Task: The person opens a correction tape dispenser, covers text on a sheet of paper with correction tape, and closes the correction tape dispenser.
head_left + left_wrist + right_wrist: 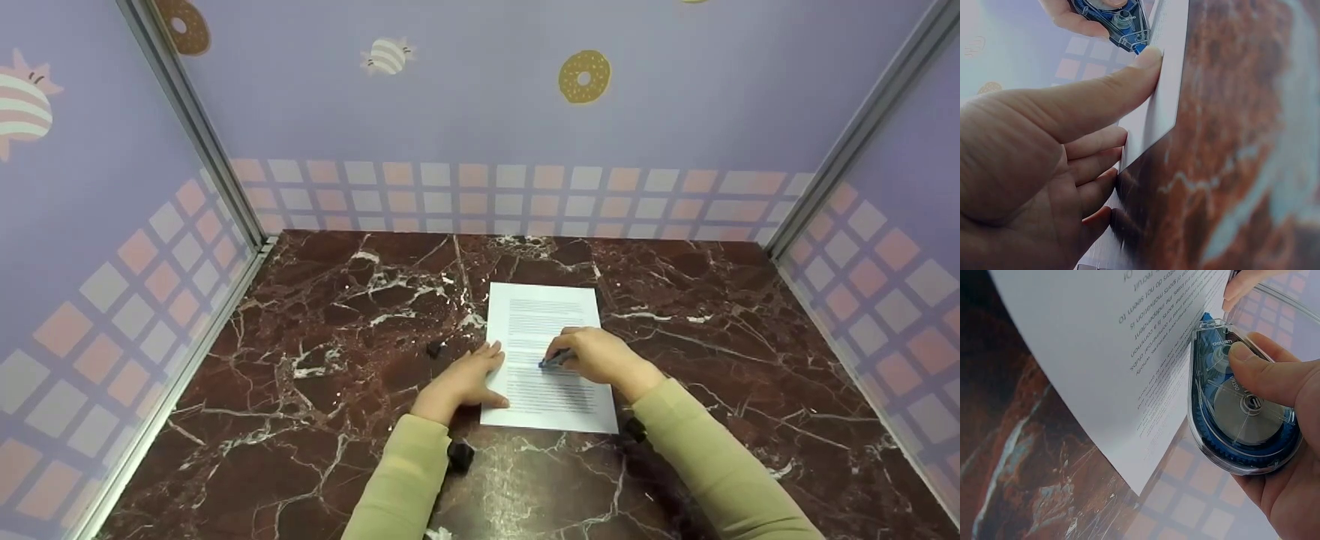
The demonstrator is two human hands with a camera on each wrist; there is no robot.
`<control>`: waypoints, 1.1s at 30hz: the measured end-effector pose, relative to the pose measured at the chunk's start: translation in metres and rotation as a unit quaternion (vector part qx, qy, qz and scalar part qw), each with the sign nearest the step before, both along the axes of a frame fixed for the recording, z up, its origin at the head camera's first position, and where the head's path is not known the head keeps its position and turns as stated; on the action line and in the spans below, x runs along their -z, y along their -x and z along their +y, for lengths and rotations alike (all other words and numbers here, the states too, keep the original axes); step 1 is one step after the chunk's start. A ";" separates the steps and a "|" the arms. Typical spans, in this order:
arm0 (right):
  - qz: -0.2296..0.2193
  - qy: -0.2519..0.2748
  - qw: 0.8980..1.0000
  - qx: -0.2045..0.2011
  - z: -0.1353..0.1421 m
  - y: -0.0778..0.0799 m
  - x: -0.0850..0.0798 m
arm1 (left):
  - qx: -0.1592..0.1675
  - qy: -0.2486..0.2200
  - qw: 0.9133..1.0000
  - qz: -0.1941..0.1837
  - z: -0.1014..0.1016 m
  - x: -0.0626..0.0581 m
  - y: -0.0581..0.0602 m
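Note:
A printed sheet of paper (pixel 551 405) lies on the dark red marbled table. My right hand (pixel 600 356) pinches a correction tape dispenser (pixel 1241 427), a clear case with blue parts and a white reel inside. Its blue tip is right at the lines of text, near the middle of the sheet. In the right wrist view the thumb lies across the case. My left hand (pixel 469 379) rests at the sheet's left edge, fingers spread, thumb (pixel 1129 84) on the paper's margin and the other fingertips by the edge.
The marbled table (pixel 360 450) spreads around the sheet. A small black object (pixel 433 349) lies left of the paper. Patterned lilac panels (pixel 480 112) stand behind and at both sides, with metal posts (pixel 202 150) at the corners.

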State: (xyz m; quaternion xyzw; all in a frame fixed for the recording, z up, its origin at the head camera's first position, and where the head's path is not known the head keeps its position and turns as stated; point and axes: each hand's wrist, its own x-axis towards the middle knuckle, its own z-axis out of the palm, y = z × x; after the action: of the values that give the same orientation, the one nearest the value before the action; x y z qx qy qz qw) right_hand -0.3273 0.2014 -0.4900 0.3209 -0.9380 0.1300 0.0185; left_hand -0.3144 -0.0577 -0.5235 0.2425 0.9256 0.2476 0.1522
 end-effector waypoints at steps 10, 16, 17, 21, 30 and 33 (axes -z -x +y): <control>-0.008 0.000 1.000 0.002 0.002 0.000 0.000 | -0.006 -0.002 1.000 -0.007 0.001 -0.002 -0.001; -0.010 -0.002 1.000 0.007 0.003 -0.001 -0.001 | -0.003 -0.004 1.000 -0.005 0.001 -0.001 0.000; -0.008 -0.003 1.000 0.007 0.003 -0.001 -0.001 | -0.003 -0.004 1.000 -0.005 0.000 0.000 0.000; -0.003 -0.003 1.000 0.006 0.004 -0.002 -0.001 | -0.001 -0.005 1.000 -0.001 0.000 0.000 0.000; 0.000 -0.008 1.000 0.015 0.006 -0.003 -0.001 | 0.001 -0.006 1.000 0.002 0.000 0.000 0.000; -0.002 -0.010 1.000 0.020 0.007 -0.004 -0.001 | 0.001 -0.006 1.000 0.000 0.000 0.000 0.000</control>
State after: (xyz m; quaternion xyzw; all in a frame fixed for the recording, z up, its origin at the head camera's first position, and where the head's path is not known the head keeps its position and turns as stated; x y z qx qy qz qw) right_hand -0.3238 0.2086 -0.4889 0.3020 -0.9455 0.1206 0.0164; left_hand -0.3143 -0.0575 -0.5237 0.2446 0.9238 0.2533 0.1505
